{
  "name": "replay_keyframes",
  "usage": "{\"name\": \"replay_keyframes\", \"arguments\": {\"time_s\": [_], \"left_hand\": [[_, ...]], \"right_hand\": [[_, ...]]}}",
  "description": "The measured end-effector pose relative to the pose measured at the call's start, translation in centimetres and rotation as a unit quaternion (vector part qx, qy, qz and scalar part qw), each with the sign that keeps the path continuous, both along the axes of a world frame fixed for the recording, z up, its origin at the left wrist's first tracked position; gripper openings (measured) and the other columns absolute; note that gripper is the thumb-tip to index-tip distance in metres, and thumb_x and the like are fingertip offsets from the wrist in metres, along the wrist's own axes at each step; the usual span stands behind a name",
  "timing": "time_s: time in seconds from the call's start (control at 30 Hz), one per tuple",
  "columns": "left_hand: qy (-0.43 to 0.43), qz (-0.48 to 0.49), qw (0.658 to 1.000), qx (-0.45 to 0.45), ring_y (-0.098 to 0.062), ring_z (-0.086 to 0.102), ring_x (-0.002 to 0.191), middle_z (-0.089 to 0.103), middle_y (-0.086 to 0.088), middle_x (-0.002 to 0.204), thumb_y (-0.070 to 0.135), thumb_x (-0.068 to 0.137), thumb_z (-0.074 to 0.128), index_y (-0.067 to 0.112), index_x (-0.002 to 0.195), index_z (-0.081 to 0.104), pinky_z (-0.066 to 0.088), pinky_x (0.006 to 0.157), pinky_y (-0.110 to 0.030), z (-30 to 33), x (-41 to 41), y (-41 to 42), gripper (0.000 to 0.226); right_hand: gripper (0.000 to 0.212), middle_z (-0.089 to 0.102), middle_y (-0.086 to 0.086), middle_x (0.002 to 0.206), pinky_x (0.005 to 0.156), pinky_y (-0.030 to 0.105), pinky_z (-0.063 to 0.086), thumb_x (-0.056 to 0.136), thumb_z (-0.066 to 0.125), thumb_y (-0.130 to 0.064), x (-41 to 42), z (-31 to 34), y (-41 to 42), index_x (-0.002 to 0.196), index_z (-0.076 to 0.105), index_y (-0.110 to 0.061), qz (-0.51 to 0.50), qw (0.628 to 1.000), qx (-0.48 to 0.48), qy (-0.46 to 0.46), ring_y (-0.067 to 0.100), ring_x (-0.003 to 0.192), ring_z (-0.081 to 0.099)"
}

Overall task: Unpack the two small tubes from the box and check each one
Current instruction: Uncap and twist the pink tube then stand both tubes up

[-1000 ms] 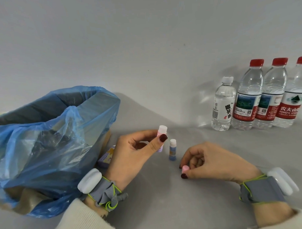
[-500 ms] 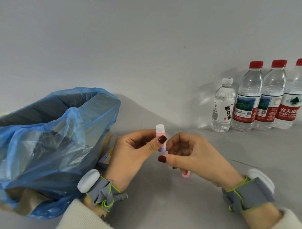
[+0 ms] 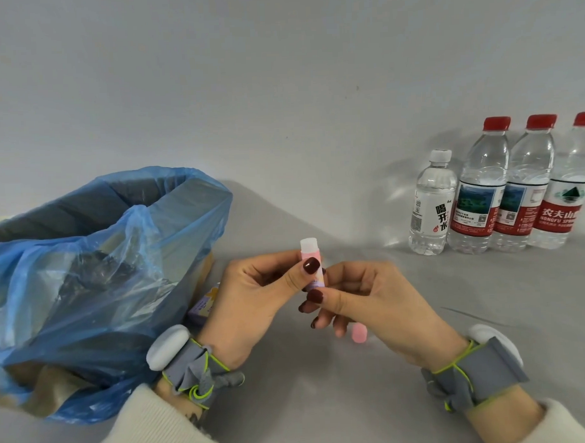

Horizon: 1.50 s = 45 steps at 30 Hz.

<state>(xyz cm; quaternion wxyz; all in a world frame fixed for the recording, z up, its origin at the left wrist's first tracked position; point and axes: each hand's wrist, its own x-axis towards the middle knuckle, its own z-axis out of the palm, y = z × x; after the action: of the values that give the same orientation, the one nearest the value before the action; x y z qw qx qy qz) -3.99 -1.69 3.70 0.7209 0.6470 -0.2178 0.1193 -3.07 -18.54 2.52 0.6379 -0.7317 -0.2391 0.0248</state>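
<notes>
Pink tube (image 3: pixel 310 261), uncapped with pale tip upright, pinched by left hand (image 3: pixel 254 299) and right hand (image 3: pixel 370 304).

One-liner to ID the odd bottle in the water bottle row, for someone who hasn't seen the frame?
Look to the far right of the grey table, where four clear water bottles stand in a row against the wall. The odd one, the white-capped bottle, is at the left end of that row. It is shorter than the three red-capped bottles beside it and has a white label instead of red.
</notes>
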Motion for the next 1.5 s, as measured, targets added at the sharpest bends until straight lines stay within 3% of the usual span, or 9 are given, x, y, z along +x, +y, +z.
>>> {"name": "replay_keyframes", "arguments": {"time_s": [0.33, 0.57, 0.7, 0.83, 0.97, 1.13, 1.23, 1.33, 1.5], "left_hand": [[0.010, -0.006, 1.000, -0.006, 0.001, 0.067, 0.058, 0.077, 0.006, 0.070, 0.028, 0.072, 0.062, 0.017, 0.085, 0.075, 0.048, 0.051, -0.005, 0.18, -0.17, -0.10, 0.022], [-0.021, -0.003, 1.000, 0.023, 0.009, 0.053, 0.037, 0.070, 0.009, 0.058, 0.023, 0.076, 0.062, 0.001, 0.085, 0.073, 0.037, 0.044, 0.003, 0.13, -0.28, -0.31, 0.027], [-0.032, 0.004, 0.999, 0.040, 0.007, 0.048, 0.035, 0.070, 0.012, 0.056, 0.026, 0.073, 0.063, 0.012, 0.087, 0.075, 0.034, 0.041, 0.002, 0.10, -0.30, -0.36, 0.022], [-0.023, -0.019, 0.999, 0.019, 0.005, 0.049, 0.032, 0.069, 0.010, 0.055, 0.023, 0.076, 0.059, 0.010, 0.087, 0.073, 0.035, 0.040, 0.001, 0.25, -0.56, -0.26, 0.022], [-0.008, -0.044, 0.999, 0.014, -0.002, 0.062, 0.054, 0.075, 0.006, 0.065, 0.033, 0.076, 0.065, 0.021, 0.084, 0.078, 0.048, 0.050, -0.005, 0.12, -0.44, 0.08, 0.019], [-0.007, -0.058, 0.998, 0.017, -0.027, 0.057, 0.077, 0.073, -0.001, 0.076, 0.041, 0.075, 0.062, 0.028, 0.089, 0.079, 0.054, 0.070, -0.021, -0.29, -0.01, 0.37, 0.025], [-0.016, -0.064, 0.998, 0.012, -0.014, 0.065, 0.072, 0.075, 0.003, 0.076, 0.040, 0.074, 0.062, 0.026, 0.090, 0.079, 0.052, 0.061, -0.012, -0.22, -0.12, 0.30, 0.027], [-0.038, -0.062, 0.997, 0.019, 0.005, 0.063, 0.054, 0.075, 0.010, 0.069, 0.027, 0.079, 0.062, 0.015, 0.092, 0.077, 0.045, 0.052, -0.002, -0.04, -0.35, 0.14, 0.022], [-0.048, -0.061, 0.997, 0.015, 0.004, 0.065, 0.062, 0.075, 0.010, 0.072, 0.030, 0.079, 0.064, 0.016, 0.089, 0.077, 0.046, 0.057, -0.003, 0.05, -0.44, 0.21, 0.022]], "right_hand": [[0.022, 0.077, 0.004, 0.081, 0.045, 0.013, 0.045, 0.094, 0.055, -0.027, -0.51, 0.48, 0.13, 0.097, 0.074, -0.018, 0.135, 0.982, 0.094, 0.086, 0.009, 0.054, 0.067], [0.017, 0.077, 0.009, 0.077, 0.050, 0.020, 0.050, 0.069, 0.081, -0.029, -0.22, 0.34, 0.06, 0.080, 0.074, -0.017, 0.067, 0.995, 0.056, 0.048, 0.011, 0.052, 0.064], [0.026, 0.078, 0.007, 0.077, 0.059, 0.037, 0.041, 0.063, 0.083, -0.038, -0.10, 0.15, 0.23, 0.076, 0.072, -0.019, 0.033, 0.998, 0.031, 0.034, 0.012, 0.056, 0.067], [0.015, 0.079, 0.006, 0.082, 0.045, 0.018, 0.043, 0.074, 0.075, -0.038, -0.41, 0.41, 0.01, 0.077, 0.073, -0.023, 0.087, 0.994, 0.045, 0.054, 0.008, 0.056, 0.068], [0.016, 0.078, 0.005, 0.080, 0.046, 0.015, 0.048, 0.092, 0.060, -0.021, -0.72, 0.64, -0.03, 0.092, 0.075, -0.015, 0.175, 0.975, 0.098, 0.093, 0.008, 0.054, 0.068], [0.023, 0.075, 0.002, 0.071, 0.049, 0.016, 0.051, 0.090, 0.055, -0.030, -0.80, 0.83, -0.13, 0.095, 0.074, -0.020, 0.228, 0.960, 0.114, 0.113, 0.007, 0.051, 0.066], [0.020, 0.074, 0.000, 0.069, 0.054, 0.016, 0.050, 0.087, 0.065, -0.043, -0.79, 0.66, -0.07, 0.085, 0.076, -0.026, 0.208, 0.969, 0.097, 0.087, 0.008, 0.053, 0.065], [0.046, 0.074, 0.004, 0.071, 0.050, 0.012, 0.045, 0.063, 0.081, -0.056, -0.60, 0.59, -0.09, 0.087, 0.073, -0.017, 0.157, 0.983, 0.078, 0.058, 0.010, 0.054, 0.065], [0.034, 0.077, 0.007, 0.075, 0.048, 0.022, 0.041, 0.065, 0.082, -0.038, -0.30, 0.40, -0.34, 0.081, 0.070, -0.011, 0.086, 0.995, 0.043, 0.031, 0.012, 0.058, 0.068]]}}
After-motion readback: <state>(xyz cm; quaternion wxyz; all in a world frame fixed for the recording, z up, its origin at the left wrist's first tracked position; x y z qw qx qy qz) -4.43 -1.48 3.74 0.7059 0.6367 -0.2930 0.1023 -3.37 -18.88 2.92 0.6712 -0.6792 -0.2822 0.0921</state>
